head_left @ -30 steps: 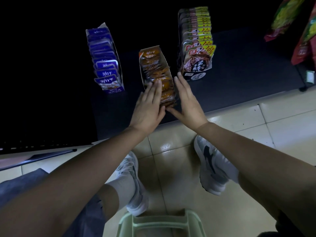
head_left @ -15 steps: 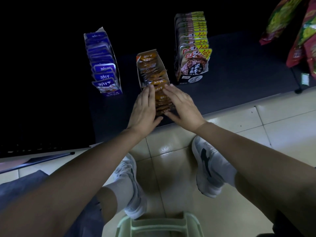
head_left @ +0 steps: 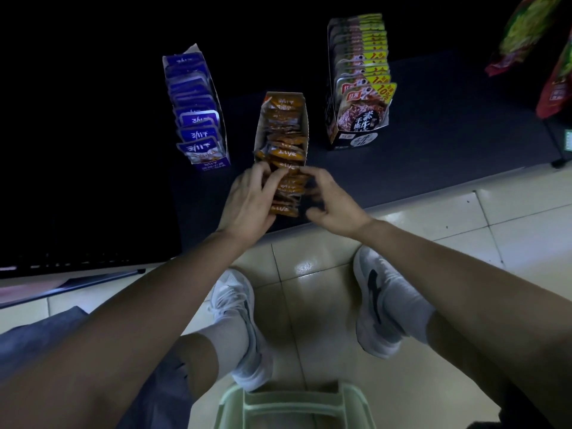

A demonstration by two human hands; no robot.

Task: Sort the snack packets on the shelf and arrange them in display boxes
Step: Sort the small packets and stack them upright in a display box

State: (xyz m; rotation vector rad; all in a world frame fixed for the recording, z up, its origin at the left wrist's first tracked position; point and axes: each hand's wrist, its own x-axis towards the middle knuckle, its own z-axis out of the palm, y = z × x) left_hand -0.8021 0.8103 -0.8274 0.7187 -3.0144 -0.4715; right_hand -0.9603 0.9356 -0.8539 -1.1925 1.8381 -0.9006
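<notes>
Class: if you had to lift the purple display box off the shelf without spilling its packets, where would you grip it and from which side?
Probably grip the purple display box by its two long side walls, coming from above at its near end. It is long, narrow and open-topped, with its packets standing in a row, and open shelf lies on both sides.

shelf (head_left: pixel 433 168): dark, low, front edge at the tiled floor
on it, left: blue packet box (head_left: pixel 198 113)
middle: orange packet box (head_left: pixel 283 131)
right: black box (head_left: pixel 359 85)

It's dim around my arms; toward ten o'clock the shelf (head_left: pixel 433 144) sinks into black. Glare spots the floor tile (head_left: pixel 305 267) at centre. Edges bow outward, my fingers slightly blurred.
</notes>
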